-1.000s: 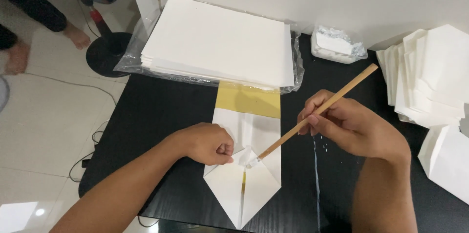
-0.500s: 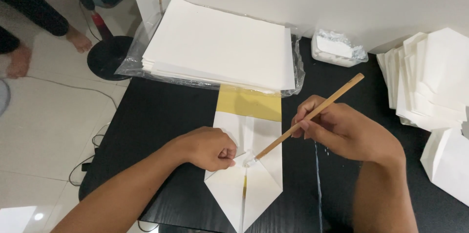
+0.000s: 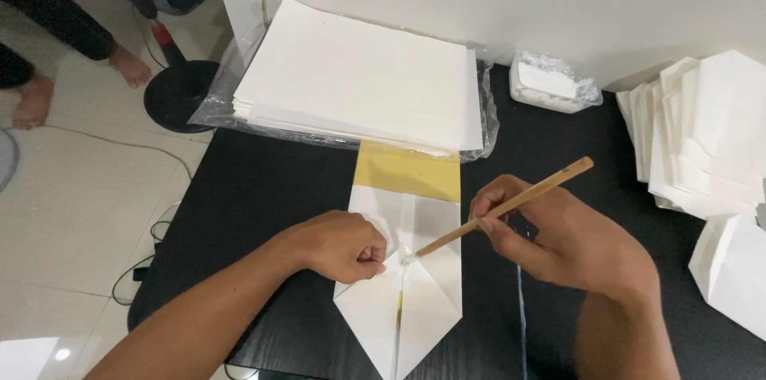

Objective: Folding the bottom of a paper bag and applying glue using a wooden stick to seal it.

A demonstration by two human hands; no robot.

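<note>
White folded paper, pointed bottom, yellow top, wooden stick touching centre

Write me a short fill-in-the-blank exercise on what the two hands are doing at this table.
1. The right hand holds a wooden ____.
2. The left hand presses on the folded ____ paper.
3. The table is ____ in colour.
4. The stack of sheets lies ____ the folded paper.

Missing words: stick; white; black; behind
</note>
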